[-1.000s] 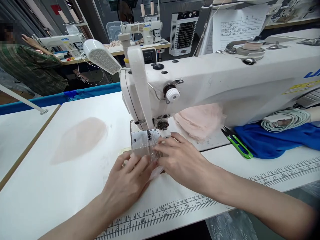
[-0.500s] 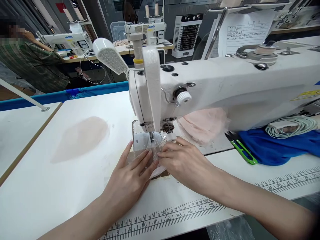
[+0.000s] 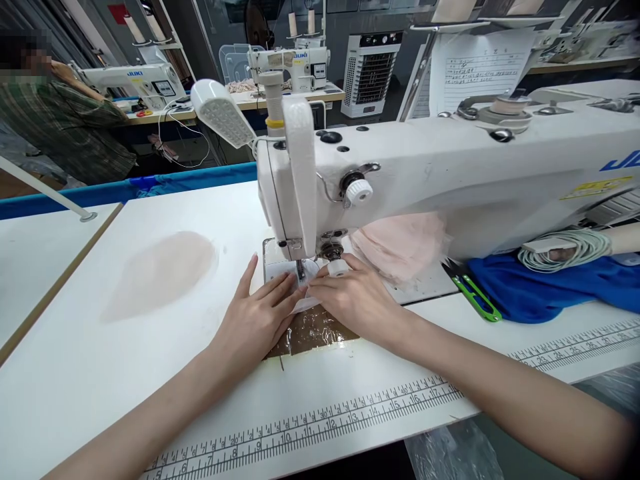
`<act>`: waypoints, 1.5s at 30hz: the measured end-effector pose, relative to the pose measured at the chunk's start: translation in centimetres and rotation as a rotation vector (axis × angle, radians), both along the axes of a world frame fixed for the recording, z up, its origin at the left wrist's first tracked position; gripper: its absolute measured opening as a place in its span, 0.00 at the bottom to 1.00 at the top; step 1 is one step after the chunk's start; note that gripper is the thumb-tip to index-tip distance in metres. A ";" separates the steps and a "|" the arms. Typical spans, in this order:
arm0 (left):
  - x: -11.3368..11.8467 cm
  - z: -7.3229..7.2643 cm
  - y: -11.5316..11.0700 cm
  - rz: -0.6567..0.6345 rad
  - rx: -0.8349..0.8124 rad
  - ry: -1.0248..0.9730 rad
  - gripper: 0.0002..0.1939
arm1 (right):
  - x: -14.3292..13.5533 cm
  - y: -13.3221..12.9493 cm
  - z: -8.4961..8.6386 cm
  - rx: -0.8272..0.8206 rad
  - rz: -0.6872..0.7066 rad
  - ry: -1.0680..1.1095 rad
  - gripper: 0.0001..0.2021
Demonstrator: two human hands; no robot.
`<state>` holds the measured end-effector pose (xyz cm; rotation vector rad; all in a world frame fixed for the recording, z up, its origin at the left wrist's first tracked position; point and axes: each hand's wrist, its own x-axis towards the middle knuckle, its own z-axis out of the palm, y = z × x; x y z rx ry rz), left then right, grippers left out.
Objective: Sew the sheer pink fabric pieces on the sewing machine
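At the white sewing machine (image 3: 400,157), my left hand (image 3: 256,312) lies flat left of the presser foot (image 3: 300,269), fingers stretched and thumb side towards the needle. Close on the other side, my right hand (image 3: 356,299) has its fingers bent and pressed together at a small piece of sheer white fabric (image 3: 307,304). Most of that fabric is hidden under both hands and the foot. The fingertips of the two hands nearly meet just in front of the needle. A brown taped patch (image 3: 317,331) shows on the table between my wrists.
A sheer pale pink panel (image 3: 163,273) lies on the left. Pink fabric pieces (image 3: 400,245) are stacked behind the needle. Green thread snips (image 3: 475,293) lie beside blue cloth (image 3: 550,280). A printed ruler (image 3: 330,427) follows the front edge. Another person (image 3: 65,127) sits back left.
Both hands have moved forward, closer to the presser foot, with the sheer fabric. More of the brown patch is now uncovered. The view has shifted slightly.
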<state>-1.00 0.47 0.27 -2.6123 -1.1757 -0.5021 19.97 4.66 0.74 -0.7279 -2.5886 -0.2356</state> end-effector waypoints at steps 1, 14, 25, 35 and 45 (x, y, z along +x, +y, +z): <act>0.0 -0.1 0.2 0.006 0.006 -0.001 0.16 | 0.0 0.2 -0.1 0.011 -0.007 0.001 0.09; 0.4 2.4 -1.7 0.196 -0.102 0.033 0.13 | 0.0 -0.5 0.2 -0.111 0.004 0.121 0.11; 0.1 4.4 2.9 0.020 -0.678 -0.257 0.14 | -0.2 0.4 1.0 -0.176 -0.223 0.146 0.13; 0.3 2.5 1.3 -0.006 -0.351 -0.122 0.18 | 0.1 -0.4 0.8 -0.155 -0.050 0.113 0.11; 1.3 0.9 -1.9 0.029 0.134 0.089 0.12 | 0.0 -1.0 0.5 -0.030 0.019 0.003 0.10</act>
